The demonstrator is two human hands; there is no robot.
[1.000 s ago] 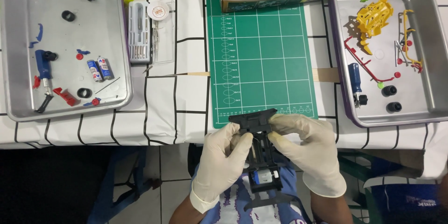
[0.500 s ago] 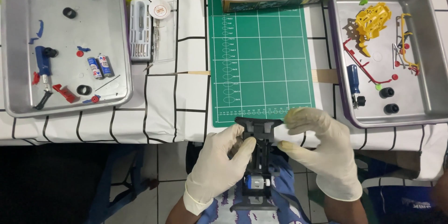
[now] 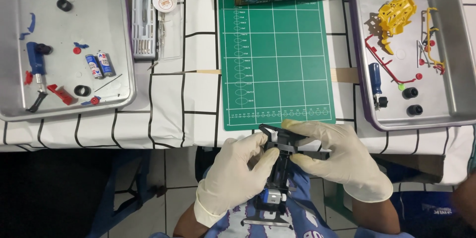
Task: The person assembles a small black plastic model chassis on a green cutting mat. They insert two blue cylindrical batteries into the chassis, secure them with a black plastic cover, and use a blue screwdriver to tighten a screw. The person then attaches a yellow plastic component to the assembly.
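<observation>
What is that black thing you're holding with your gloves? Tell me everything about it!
The black toy car frame looks like hard plastic, long and narrow, with a wider crossbar at its far end and a small silvery motor part near its close end. It is held off the table, over the lap, pointing away toward the green cutting mat. The left hand grips its left side and the right hand pinches the crossbar on the right. Both hands wear pale gloves.

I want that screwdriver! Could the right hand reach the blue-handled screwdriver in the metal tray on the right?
Probably yes. The blue-handled screwdriver lies uncovered near the tray's front left, close to the gloved right hand, but that hand is holding the black toy-car chassis.
</observation>
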